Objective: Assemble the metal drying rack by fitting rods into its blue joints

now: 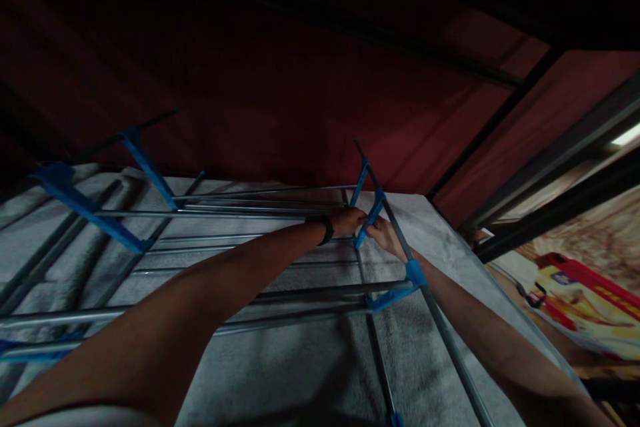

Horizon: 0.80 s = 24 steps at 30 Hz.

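Observation:
A metal rack [260, 210] of thin grey rods and blue plastic connectors stands over a grey fabric surface [280, 367]. My left hand [347, 220], with a dark band on the wrist, is closed around a blue connector [369, 217] at the rack's far right corner. My right hand [387, 235] comes from the right under an upright grey pole [435, 320] and grips the same connector from the other side. Both arms reach forward across the rods.
Dark red fabric walls on a black frame [500, 113] close in behind and to the right. More blue brackets [85, 207] sit at the left. A second blue connector [415, 275] joins the pole lower down. A colourful printed box [580, 300] lies at the right.

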Tool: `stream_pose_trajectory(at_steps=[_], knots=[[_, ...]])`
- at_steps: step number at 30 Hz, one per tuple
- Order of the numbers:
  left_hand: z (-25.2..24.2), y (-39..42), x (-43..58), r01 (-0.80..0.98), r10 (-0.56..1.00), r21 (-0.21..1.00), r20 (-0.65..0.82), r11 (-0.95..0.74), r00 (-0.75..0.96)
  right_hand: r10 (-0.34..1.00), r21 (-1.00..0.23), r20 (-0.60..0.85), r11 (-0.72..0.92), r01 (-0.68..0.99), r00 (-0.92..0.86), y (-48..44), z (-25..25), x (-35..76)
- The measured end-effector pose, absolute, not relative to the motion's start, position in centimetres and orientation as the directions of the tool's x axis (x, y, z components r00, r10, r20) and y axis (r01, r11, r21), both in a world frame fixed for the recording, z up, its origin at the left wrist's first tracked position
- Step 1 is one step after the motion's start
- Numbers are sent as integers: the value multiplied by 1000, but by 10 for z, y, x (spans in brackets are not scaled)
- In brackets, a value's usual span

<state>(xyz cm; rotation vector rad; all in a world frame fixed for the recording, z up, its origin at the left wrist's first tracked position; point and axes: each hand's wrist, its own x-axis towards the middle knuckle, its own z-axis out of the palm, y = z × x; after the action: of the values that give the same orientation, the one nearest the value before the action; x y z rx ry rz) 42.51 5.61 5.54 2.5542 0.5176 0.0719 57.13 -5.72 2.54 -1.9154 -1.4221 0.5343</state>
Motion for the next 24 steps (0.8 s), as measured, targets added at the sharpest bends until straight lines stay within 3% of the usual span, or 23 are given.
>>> stream_pose_trajectory(at_steps=[16, 24], knots=[[47, 56, 421, 366, 422, 543, -24, -756, 906, 915, -617, 63, -278, 736, 398, -58, 34, 551], [46, 53, 420, 369, 431, 529, -6, -764, 902, 898, -668, 38, -304, 679, 439, -57, 28, 547]])
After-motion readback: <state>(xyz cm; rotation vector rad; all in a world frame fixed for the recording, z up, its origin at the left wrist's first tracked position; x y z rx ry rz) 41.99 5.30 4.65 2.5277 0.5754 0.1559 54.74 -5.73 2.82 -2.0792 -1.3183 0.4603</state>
